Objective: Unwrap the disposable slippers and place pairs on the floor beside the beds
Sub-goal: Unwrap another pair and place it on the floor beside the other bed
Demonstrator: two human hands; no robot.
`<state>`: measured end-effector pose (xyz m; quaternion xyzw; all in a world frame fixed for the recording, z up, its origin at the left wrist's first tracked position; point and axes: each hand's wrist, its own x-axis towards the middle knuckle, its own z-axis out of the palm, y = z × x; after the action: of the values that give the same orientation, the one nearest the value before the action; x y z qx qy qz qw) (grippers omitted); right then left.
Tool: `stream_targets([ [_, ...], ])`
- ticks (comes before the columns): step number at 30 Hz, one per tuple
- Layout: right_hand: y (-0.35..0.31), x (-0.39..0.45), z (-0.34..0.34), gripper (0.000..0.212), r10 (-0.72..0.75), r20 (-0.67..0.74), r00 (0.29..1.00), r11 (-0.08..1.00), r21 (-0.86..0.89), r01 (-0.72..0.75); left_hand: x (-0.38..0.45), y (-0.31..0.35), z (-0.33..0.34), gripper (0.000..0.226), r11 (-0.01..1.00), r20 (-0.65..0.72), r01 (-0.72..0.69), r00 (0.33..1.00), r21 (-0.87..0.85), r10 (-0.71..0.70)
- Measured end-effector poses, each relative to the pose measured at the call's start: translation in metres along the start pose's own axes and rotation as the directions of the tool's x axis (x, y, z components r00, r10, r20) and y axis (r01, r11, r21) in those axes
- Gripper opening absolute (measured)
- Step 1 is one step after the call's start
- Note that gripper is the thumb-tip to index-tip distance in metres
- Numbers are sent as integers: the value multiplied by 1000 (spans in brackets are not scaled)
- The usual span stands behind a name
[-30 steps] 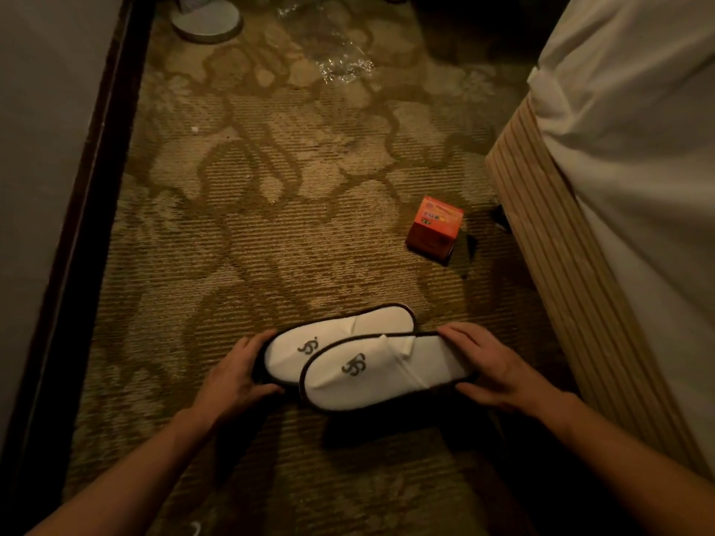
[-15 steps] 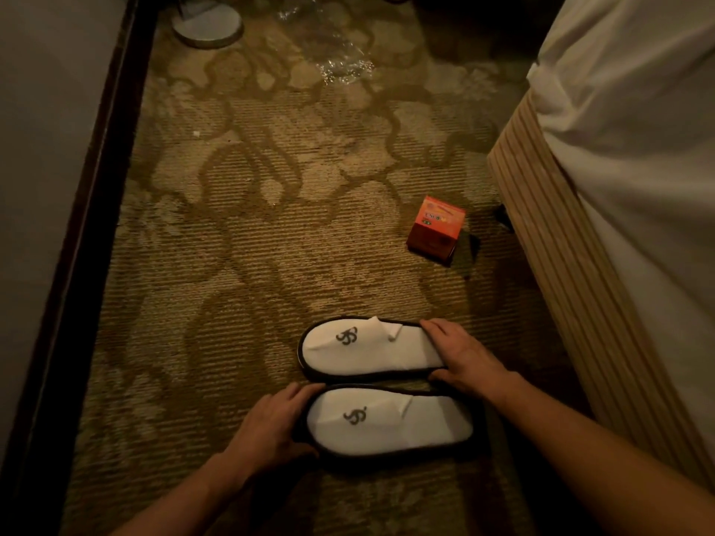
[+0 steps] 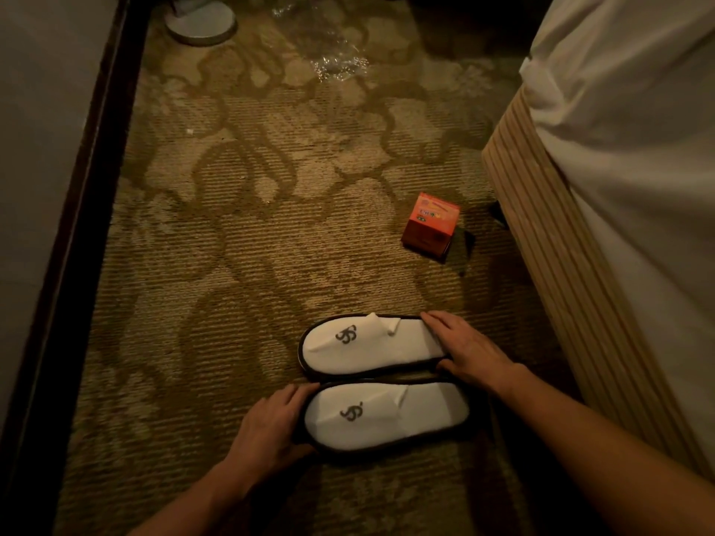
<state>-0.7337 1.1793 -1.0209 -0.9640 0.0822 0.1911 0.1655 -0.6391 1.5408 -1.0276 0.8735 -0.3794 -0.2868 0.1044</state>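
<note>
Two white disposable slippers with dark trim and a grey logo lie flat on the patterned carpet, side by side, toes pointing left. The far slipper (image 3: 367, 344) has my right hand (image 3: 470, 348) resting on its heel end. The near slipper (image 3: 387, 413) has my left hand (image 3: 272, 423) cupped around its toe end. Both slippers touch along their long edges. The bed (image 3: 626, 156) with its white sheet and ribbed base stands just to the right.
A small orange box (image 3: 429, 226) sits on the carpet near the bed base. Crumpled clear plastic wrap (image 3: 336, 63) lies farther away. A round white lamp base (image 3: 201, 21) is at the top left. A dark skirting board (image 3: 77, 210) lines the left wall.
The slippers went from overlapping at an angle to lying parallel on the carpet. My left hand shifted right to the near slipper's toe; my right hand stays on the far slipper's heel.
</note>
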Motion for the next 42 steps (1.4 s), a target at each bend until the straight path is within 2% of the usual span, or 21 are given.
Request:
stream_targets([
  [4,2,0,1,102,2,14,1000,1000,-8,-2,-2,0,3,93,1000,-8,10,1000,-6,-10],
  [7,3,-7,2,106,56,7,998,997,58,-57,-1,1,1,93,1000,-8,6,1000,7,-6],
  [10,5,-21,5,99,126,-11,992,984,126,-124,0,2,0,93,1000,-7,1,1000,9,-1],
  [19,7,-26,11,87,171,-38,984,966,201,-160,2,2,2,94,1000,-15,-2,1000,21,2],
  [35,1,-8,-3,70,247,37,968,940,235,-249,1,2,3,94,1000,-17,7,1000,17,-7],
  [42,-2,-17,-7,65,320,-27,947,896,334,-293,2,1,6,92,1000,-14,1,1000,-2,-1],
])
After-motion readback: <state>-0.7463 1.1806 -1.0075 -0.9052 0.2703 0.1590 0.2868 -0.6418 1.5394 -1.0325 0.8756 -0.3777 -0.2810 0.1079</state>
